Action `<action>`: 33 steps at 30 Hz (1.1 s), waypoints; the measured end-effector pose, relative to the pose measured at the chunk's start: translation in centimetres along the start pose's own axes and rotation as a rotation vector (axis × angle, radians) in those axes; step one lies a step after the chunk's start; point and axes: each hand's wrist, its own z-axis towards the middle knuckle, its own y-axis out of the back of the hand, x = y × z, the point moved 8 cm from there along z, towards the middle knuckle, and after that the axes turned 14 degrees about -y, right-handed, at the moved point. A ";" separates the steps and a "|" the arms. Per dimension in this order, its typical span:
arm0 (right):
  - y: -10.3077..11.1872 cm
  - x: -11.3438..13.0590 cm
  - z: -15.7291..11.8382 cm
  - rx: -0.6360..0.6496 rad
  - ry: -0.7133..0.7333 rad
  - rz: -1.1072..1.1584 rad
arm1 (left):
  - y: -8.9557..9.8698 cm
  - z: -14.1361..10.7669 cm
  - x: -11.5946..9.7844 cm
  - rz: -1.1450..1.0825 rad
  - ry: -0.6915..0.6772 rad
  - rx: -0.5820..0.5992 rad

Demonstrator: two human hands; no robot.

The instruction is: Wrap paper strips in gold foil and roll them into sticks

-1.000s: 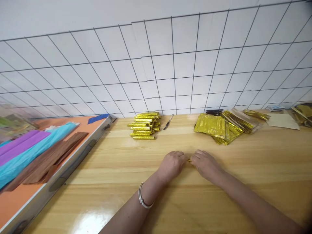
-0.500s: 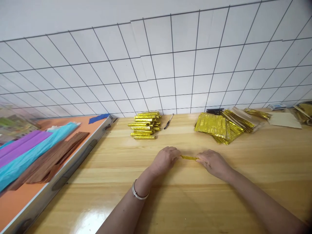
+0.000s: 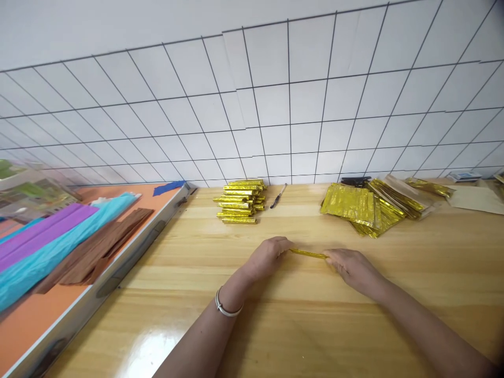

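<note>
A thin gold foil strip stretches between my two hands, low over the wooden table. My left hand has its fingers closed on the strip's left end; a metal bangle is on that wrist. The right end is pinched by my right hand. Beyond my left hand lies a stack of rolled gold foil pieces. Flat gold foil sheets are piled beyond my right hand.
A black pen lies right of the rolled stack. At left, an orange-surfaced tray with a raised edge holds purple, turquoise and brown crepe paper. Brown paper lies far right, below a white gridded wall.
The view has shifted, so the table items appear moved slightly right. My right hand is a little farther from my left, and more of the gold strip shows between them.
</note>
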 end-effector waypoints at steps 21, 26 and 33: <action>1.0 0.4 -0.2 -0.223 0.136 -0.195 | 1.8 -0.4 1.2 0.030 0.061 -0.123; 0.8 0.4 -0.2 -0.208 0.186 -0.220 | 0.7 -0.4 1.9 0.065 0.067 -0.018; -0.3 1.3 0.1 -0.194 0.185 -0.332 | -0.8 1.4 -1.4 0.302 -0.034 0.139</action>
